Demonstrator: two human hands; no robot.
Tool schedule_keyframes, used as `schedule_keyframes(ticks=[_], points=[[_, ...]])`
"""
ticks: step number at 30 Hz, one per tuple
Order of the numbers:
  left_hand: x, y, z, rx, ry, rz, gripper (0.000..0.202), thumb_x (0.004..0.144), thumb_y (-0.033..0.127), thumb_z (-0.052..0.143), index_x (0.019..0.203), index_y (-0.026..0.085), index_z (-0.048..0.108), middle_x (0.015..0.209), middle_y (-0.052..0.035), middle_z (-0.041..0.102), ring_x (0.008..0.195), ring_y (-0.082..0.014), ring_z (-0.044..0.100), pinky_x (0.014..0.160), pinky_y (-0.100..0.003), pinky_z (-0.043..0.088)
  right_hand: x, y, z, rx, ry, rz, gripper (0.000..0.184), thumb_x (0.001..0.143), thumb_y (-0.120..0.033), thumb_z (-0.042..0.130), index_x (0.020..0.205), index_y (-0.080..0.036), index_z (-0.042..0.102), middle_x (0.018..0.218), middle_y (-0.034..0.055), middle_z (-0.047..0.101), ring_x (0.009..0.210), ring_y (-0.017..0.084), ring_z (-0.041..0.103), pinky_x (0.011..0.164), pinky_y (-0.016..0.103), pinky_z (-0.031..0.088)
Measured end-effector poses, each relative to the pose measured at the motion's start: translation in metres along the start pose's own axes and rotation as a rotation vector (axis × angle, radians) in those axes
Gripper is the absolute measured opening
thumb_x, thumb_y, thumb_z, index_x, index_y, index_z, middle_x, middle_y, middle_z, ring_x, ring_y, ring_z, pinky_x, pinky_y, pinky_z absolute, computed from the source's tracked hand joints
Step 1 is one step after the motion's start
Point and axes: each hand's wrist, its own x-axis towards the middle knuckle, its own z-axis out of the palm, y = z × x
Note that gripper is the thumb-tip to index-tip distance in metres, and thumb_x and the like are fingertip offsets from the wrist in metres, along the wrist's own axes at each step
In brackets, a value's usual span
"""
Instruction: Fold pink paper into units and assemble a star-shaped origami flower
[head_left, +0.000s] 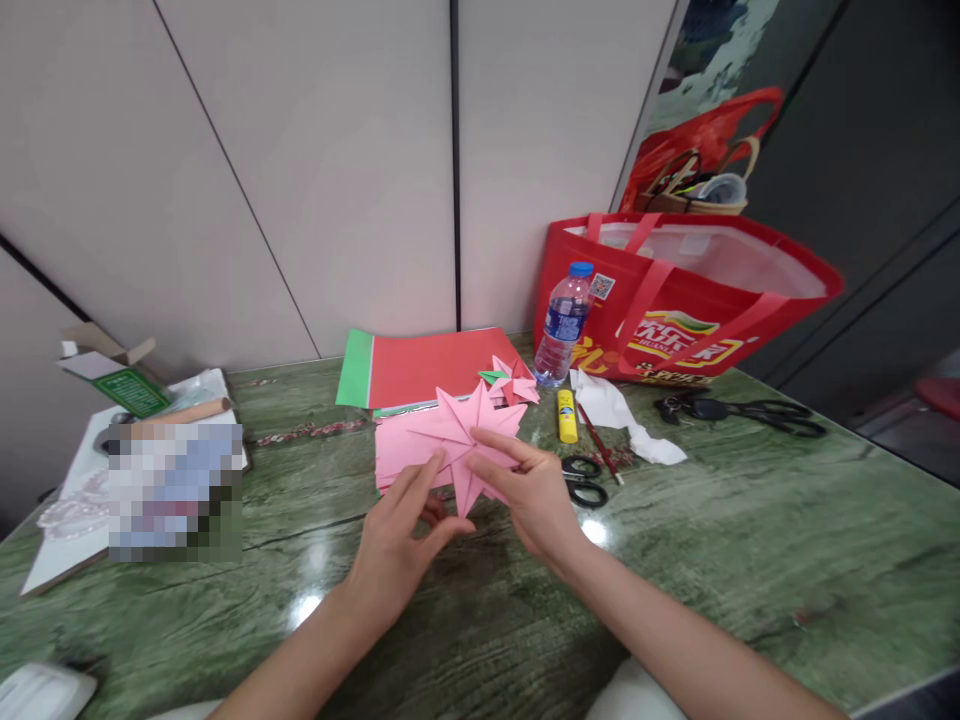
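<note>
A pink folded-paper flower with several pointed petals is held up in front of me, over the table. My right hand pinches it near the centre, index finger and thumb closed on a petal. From the lower left, my left hand grips it too, its index finger on a petal and its thumb by the bottom tip. Behind the flower lies pink paper, partly covered. A smaller pink, red and green paper flower rests just beyond, near red sheets and a green sheet.
On the right are a yellow glue stick, black-handled scissors, a dark red pencil, white tissue, another scissors, a water bottle and a red bag. A white board bears items at left.
</note>
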Motion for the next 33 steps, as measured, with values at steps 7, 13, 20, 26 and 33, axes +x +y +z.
schedule_keyframes(ticks=[7,13,20,26,33], points=[[0.003,0.0,-0.003,0.031,-0.072,0.042,0.059,0.078,0.031,0.056,0.131,0.029,0.03,0.098,-0.0035,0.053,0.072,-0.0127,0.06,0.068,-0.027,0.054,-0.001,0.0,-0.001,-0.03,0.008,-0.01,0.041,0.055,-0.03,0.076,0.094,-0.019,0.069,0.057,-0.0036,0.055,0.045,0.005,0.034,0.046,0.021,0.035],[0.001,-0.004,-0.002,0.199,-0.111,0.12,0.055,0.081,0.028,0.052,0.132,0.024,0.031,0.11,-0.0105,0.049,0.092,-0.0201,0.056,0.079,-0.033,0.048,-0.001,-0.001,0.001,-0.029,-0.001,-0.01,0.043,0.053,-0.028,0.076,0.094,-0.018,0.068,0.051,-0.0048,0.052,0.044,0.006,0.034,0.042,0.02,0.03],[0.002,-0.004,-0.004,0.137,-0.117,0.077,0.045,0.086,0.018,0.041,0.13,0.025,0.033,0.101,-0.0083,0.056,0.089,-0.0186,0.057,0.076,-0.03,0.048,-0.003,0.0,0.001,-0.051,-0.058,0.012,0.04,0.053,-0.027,0.076,0.091,-0.018,0.069,0.055,-0.0039,0.056,0.044,0.006,0.036,0.043,0.019,0.032],[0.008,0.001,-0.012,-0.087,-0.003,-0.134,0.056,0.072,0.033,0.063,0.121,0.027,0.036,0.098,-0.0057,0.056,0.078,-0.0183,0.058,0.068,-0.031,0.048,0.005,-0.003,-0.008,-0.106,0.005,-0.097,0.039,0.054,-0.029,0.075,0.092,-0.02,0.069,0.066,-0.0016,0.062,0.048,0.007,0.044,0.046,0.021,0.038],[0.027,-0.008,-0.029,-0.583,0.081,-0.534,0.042,0.073,0.032,0.06,0.111,0.019,0.048,0.082,-0.0019,0.056,0.072,-0.0131,0.055,0.064,-0.024,0.044,0.003,-0.013,-0.011,-0.422,-0.278,-0.184,0.023,0.056,-0.02,0.074,0.079,-0.02,0.071,0.076,0.0012,0.069,0.068,0.014,0.059,0.063,0.024,0.046]])
